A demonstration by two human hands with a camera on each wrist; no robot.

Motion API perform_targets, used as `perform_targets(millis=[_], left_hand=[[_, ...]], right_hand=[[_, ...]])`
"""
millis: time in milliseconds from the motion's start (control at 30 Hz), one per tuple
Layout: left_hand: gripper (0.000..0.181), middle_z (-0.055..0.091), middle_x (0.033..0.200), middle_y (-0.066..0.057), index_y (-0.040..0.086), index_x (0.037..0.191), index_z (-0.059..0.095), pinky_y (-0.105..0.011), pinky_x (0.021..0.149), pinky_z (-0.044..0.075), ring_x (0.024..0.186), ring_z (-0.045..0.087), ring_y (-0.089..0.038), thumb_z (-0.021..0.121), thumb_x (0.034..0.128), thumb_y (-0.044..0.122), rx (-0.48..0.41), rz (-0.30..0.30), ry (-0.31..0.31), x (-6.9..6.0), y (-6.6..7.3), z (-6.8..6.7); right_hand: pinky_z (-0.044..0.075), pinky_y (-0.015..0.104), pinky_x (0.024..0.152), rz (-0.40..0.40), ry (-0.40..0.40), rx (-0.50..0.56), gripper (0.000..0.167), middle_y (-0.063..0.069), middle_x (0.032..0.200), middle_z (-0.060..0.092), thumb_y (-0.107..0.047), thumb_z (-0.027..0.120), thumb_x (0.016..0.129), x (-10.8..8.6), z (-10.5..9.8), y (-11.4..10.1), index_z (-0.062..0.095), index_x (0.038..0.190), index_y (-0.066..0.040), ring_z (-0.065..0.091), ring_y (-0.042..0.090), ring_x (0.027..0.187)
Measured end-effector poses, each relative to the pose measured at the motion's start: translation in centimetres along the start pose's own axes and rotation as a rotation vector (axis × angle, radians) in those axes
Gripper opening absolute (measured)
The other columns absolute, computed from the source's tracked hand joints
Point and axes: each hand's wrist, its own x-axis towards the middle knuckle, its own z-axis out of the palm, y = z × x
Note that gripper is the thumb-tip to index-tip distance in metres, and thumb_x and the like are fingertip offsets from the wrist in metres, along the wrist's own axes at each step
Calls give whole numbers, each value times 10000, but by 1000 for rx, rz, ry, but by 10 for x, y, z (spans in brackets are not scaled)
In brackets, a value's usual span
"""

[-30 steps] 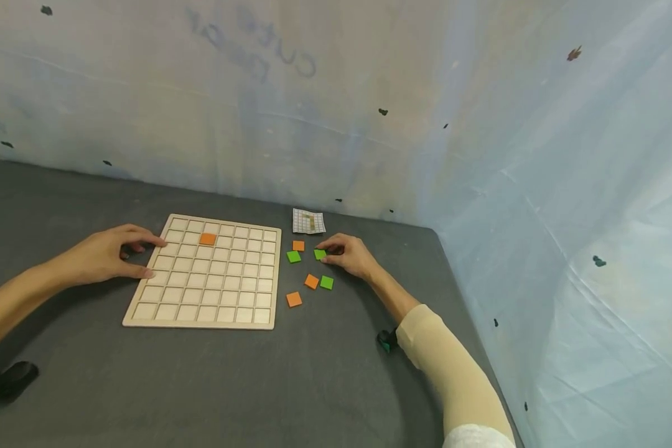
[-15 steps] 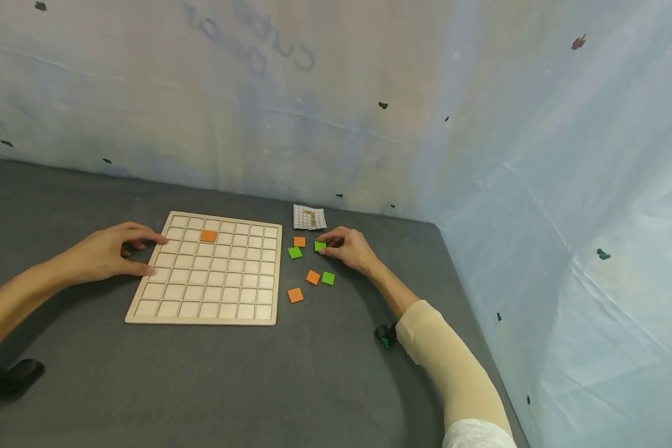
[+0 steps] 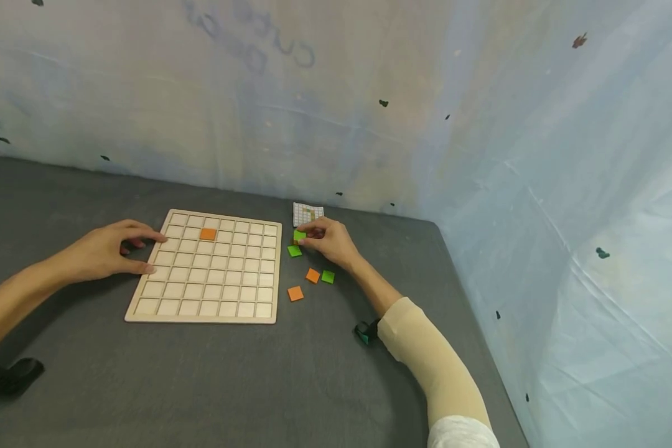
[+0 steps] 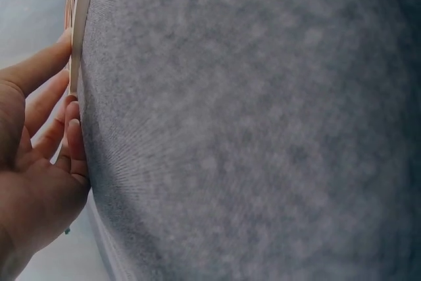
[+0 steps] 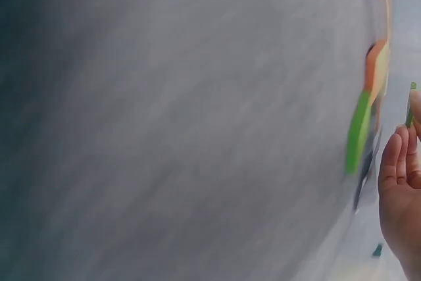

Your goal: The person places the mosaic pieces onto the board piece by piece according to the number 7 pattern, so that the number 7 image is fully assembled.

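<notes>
A pale wooden grid board (image 3: 218, 267) lies on the dark cloth, with one orange tile (image 3: 208, 234) in an upper cell. At its left edge rests my left hand (image 3: 109, 252), thumb and index finger touching the rim; the left wrist view shows the same hand (image 4: 43, 143) against the board's edge (image 4: 80, 31). My right hand (image 3: 330, 241) pinches a green tile (image 3: 299, 236) between thumb and fingertips, right of the board, over the spot of an orange tile that is mostly hidden. In the right wrist view the hand (image 5: 401, 189) holds that tile (image 5: 410, 113) up, off the cloth.
Right of the board lie a green tile (image 3: 294, 251), two orange tiles (image 3: 312, 275) (image 3: 295, 293) and another green tile (image 3: 327, 277). A small printed grid card (image 3: 305, 213) lies behind them, partly covered by the right hand. Pale sheeting (image 3: 201, 124) hangs behind the table.
My right hand has picked up the green tile and moved left with it, over the upper orange tile. My left hand has stayed at the board's edge.
</notes>
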Motion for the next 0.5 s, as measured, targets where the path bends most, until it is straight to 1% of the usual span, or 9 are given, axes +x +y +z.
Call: perform_targets(millis=[100, 167, 233, 400, 467, 500], left_hand=[[598, 497, 1345, -154, 124, 1319, 642, -314, 759, 487, 1043, 549, -266, 841, 806, 359, -2, 3, 4, -1, 1, 0], [596, 497, 1346, -149, 131, 1320, 642, -304, 762, 484, 1037, 548, -251, 838, 808, 363, 1, 2, 5, -2, 1, 0], [588, 504, 1342, -137, 139, 1317, 647, -292, 761, 481, 1014, 546, -203, 841, 806, 356, -1, 4, 12, -3, 2, 0], [576, 519, 1328, -114, 160, 1308, 655, -268, 752, 472, 947, 504, -29, 845, 801, 355, -10, 9, 28, -4, 3, 1], [573, 521, 1325, -111, 163, 1306, 656, -267, 749, 469, 940, 486, -3, 845, 801, 356, -13, 9, 30, -4, 3, 2], [573, 522, 1324, -109, 165, 1306, 656, -268, 748, 467, 941, 487, -9, 846, 800, 355, -17, 9, 29, -4, 4, 1]], right_hand=[[532, 251, 787, -20, -12, 28, 258, 11, 1061, 642, -164, 743, 913, 7, 7, -9, 738, 1168, -128, 634, 118, 924], [530, 244, 788, -30, -25, 40, 258, 13, 1067, 641, -159, 738, 917, 11, 13, -14, 736, 1171, -119, 633, 114, 926], [526, 238, 792, -44, -37, 48, 258, 19, 1066, 635, -155, 735, 920, 15, 18, -18, 733, 1175, -113, 628, 113, 928], [516, 225, 796, -65, -55, 48, 260, 11, 1044, 635, -161, 737, 919, 24, 30, -29, 732, 1174, -114, 618, 104, 921], [511, 215, 797, -67, -62, 35, 264, -3, 1045, 634, -172, 740, 917, 27, 35, -32, 732, 1176, -121, 614, 90, 922], [509, 211, 797, -69, -64, 27, 266, -7, 1045, 631, -179, 740, 917, 29, 37, -34, 731, 1177, -123, 611, 84, 922]])
